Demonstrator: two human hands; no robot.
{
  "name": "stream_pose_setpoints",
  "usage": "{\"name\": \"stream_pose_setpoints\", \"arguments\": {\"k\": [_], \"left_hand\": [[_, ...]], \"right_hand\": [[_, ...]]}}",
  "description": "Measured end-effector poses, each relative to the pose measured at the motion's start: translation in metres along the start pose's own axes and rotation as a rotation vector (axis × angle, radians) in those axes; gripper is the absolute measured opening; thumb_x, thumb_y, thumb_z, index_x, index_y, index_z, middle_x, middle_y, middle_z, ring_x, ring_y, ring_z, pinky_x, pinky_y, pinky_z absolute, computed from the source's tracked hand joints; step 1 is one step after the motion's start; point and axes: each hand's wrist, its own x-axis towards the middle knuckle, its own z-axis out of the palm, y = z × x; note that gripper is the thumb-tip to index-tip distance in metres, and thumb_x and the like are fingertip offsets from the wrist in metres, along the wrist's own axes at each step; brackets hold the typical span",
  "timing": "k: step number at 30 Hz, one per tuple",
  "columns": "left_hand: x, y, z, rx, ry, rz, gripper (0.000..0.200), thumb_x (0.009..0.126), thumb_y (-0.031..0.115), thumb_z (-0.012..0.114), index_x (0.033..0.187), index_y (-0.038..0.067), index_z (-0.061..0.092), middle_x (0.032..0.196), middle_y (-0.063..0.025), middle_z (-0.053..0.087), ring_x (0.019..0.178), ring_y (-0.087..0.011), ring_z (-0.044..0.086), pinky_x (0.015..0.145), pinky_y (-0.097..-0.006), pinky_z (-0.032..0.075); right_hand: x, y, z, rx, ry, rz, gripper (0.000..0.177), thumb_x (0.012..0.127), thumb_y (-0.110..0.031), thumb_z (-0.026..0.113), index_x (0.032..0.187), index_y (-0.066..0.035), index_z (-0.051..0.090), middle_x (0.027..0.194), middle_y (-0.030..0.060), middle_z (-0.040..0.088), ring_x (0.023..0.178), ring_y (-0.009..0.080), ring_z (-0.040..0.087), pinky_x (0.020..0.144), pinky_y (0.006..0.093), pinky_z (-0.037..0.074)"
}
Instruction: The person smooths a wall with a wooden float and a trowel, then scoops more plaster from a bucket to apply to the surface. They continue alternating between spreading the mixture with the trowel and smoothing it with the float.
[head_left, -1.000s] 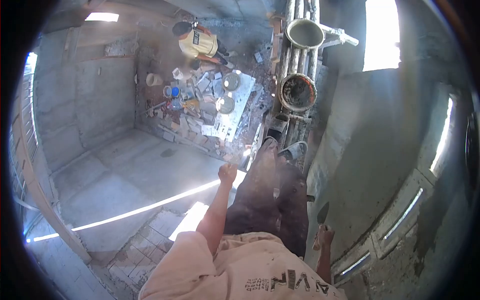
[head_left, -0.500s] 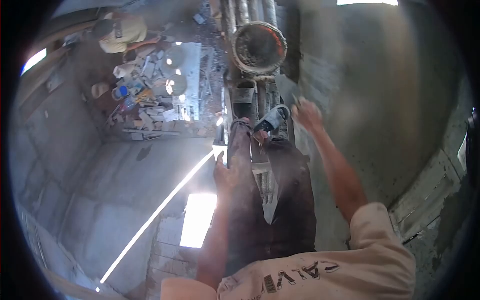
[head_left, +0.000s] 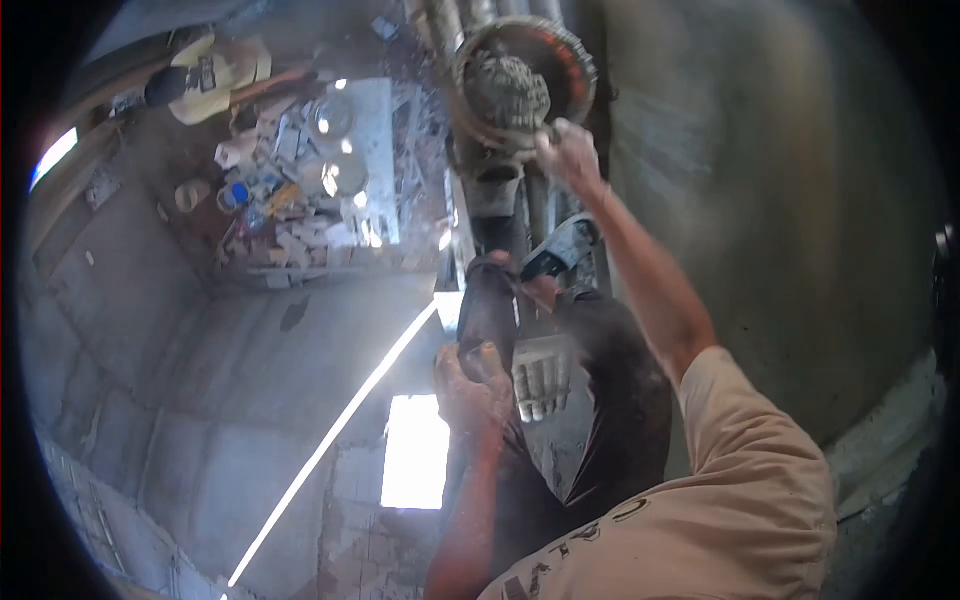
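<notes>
My right hand (head_left: 570,158) is closed at the near rim of a round bucket (head_left: 465,88), on what looks like the handle of a trowel. A lump of grey mortar (head_left: 515,90) shows inside the bucket, and the trowel's blade cannot be made out. Lower down, my left hand (head_left: 470,385) rests by my left thigh, fingers loosely curled and apart, with nothing seen in it. My feet, in worn sandals (head_left: 568,245), are on the poles just below the bucket.
Poles (head_left: 541,380) run beneath my legs. Far below at the upper left, another person in a yellow shirt (head_left: 225,80) bends near scattered rubble (head_left: 290,150) and a pale board (head_left: 375,160). A grey plastered wall (head_left: 740,200) rises close on my right.
My right hand has moved up and left to the bucket, and the trowel blade seen beside it is no longer distinct. My left hand shifted down along my thigh. Mortar now shows plainly in the bucket.
</notes>
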Motion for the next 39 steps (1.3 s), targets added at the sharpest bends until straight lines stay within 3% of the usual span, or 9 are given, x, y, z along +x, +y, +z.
{"name": "stream_pose_setpoints", "arguments": {"k": [3, 6, 9, 15, 18, 26, 33, 37, 39], "left_hand": [[-0.005, 0.02, -0.002, 0.017, -0.006, -0.016, 0.062, 0.094, 0.05, 0.065, 0.129, -0.001, 0.064, 0.134, -0.0222, 0.063, 0.133, -0.0401, 0.056, 0.11, -0.0487, 0.046], [-0.027, 0.043, -0.018, 0.084, 0.029, -0.108, 0.053, 0.095, 0.048, 0.063, 0.126, 0.005, 0.068, 0.126, -0.0229, 0.068, 0.12, -0.0411, 0.063, 0.102, -0.0503, 0.05], [-0.002, -0.017, 0.014, -0.189, 0.007, 0.263, 0.041, 0.088, 0.032, 0.069, 0.114, 0.0, 0.071, 0.104, -0.0241, 0.075, 0.101, -0.0413, 0.071, 0.093, -0.0479, 0.054], [0.012, 0.001, -0.033, -0.4, -0.047, 0.391, 0.042, 0.09, 0.016, 0.066, 0.125, -0.006, 0.065, 0.103, -0.0203, 0.073, 0.084, -0.0265, 0.074, 0.072, -0.0376, 0.059], [-0.014, 0.035, -0.078, -0.241, 0.025, 0.702, 0.045, 0.091, 0.01, 0.062, 0.132, -0.008, 0.061, 0.118, -0.0253, 0.071, 0.105, -0.034, 0.071, 0.094, -0.0428, 0.054], [0.012, 0.101, -0.102, -0.318, -0.287, 0.636, 0.045, 0.088, 0.021, 0.069, 0.124, -0.007, 0.066, 0.104, -0.019, 0.075, 0.096, -0.0276, 0.071, 0.089, -0.0374, 0.054], [0.029, 0.067, -0.099, -0.403, -0.461, 0.537, 0.03, 0.091, 0.02, 0.064, 0.11, -0.003, 0.07, 0.081, -0.0087, 0.07, 0.066, -0.0187, 0.064, 0.059, -0.033, 0.05], [0.056, -0.028, -0.08, -0.246, -0.368, 0.543, 0.034, 0.09, 0.029, 0.062, 0.088, -0.004, 0.07, 0.069, -0.0135, 0.067, 0.053, -0.0214, 0.061, 0.048, -0.0371, 0.05], [0.058, -0.062, -0.079, -0.121, -0.381, 0.445, 0.039, 0.091, 0.032, 0.058, 0.082, -0.004, 0.069, 0.066, -0.0169, 0.064, 0.05, -0.0229, 0.061, 0.047, -0.0414, 0.05]], "right_hand": [[-0.047, -0.006, -0.053, 0.02, 0.084, 0.082, 0.027, 0.09, -0.027, 0.064, 0.086, -0.001, 0.064, 0.084, 0.0263, 0.068, 0.08, 0.046, 0.068, 0.07, 0.052, 0.055], [-0.079, -0.033, -0.133, -0.413, 0.289, -0.427, 0.012, 0.087, -0.019, 0.067, 0.079, -0.01, 0.064, 0.082, 0.0126, 0.063, 0.069, 0.035, 0.066, 0.061, 0.0491, 0.053], [-0.136, -0.094, -0.259, -0.002, 0.287, 0.113, 0.019, 0.091, -0.026, 0.066, 0.083, -0.009, 0.063, 0.085, 0.0172, 0.068, 0.08, 0.0439, 0.069, 0.071, 0.0534, 0.056], [-0.308, -0.166, -0.519, -0.089, 0.283, 0.189, 0.036, 0.094, -0.035, 0.063, 0.098, 0.001, 0.061, 0.081, 0.0271, 0.069, 0.082, 0.0479, 0.07, 0.078, 0.0583, 0.054], [-0.389, -0.197, -0.623, -0.152, 0.168, 0.203, 0.033, 0.098, -0.032, 0.063, 0.1, 0.001, 0.059, 0.081, 0.0254, 0.069, 0.079, 0.0462, 0.069, 0.074, 0.0566, 0.054], [-0.562, -0.257, -0.788, 0.434, -0.426, 0.372, 0.042, 0.097, -0.035, 0.072, 0.122, -0.003, 0.069, 0.079, 0.0096, 0.072, 0.073, 0.0185, 0.069, 0.067, 0.0396, 0.055], [-0.656, -0.169, -0.839, 0.784, 0.943, 0.425, 0.037, 0.096, -0.03, 0.073, 0.121, -0.003, 0.068, 0.078, 0.0036, 0.066, 0.059, 0.0112, 0.06, 0.049, 0.0286, 0.049], [-0.765, -0.228, -0.865, 0.583, 0.896, 0.021, 0.038, 0.094, -0.027, 0.075, 0.121, -0.003, 0.066, 0.083, 0.0045, 0.068, 0.057, 0.0107, 0.061, 0.046, 0.0271, 0.05], [-0.755, -0.218, -0.827, 0.693, 0.882, 0.211, 0.038, 0.094, -0.03, 0.075, 0.119, -0.003, 0.066, 0.084, 0.0052, 0.068, 0.06, 0.0118, 0.062, 0.05, 0.0284, 0.052]]}}
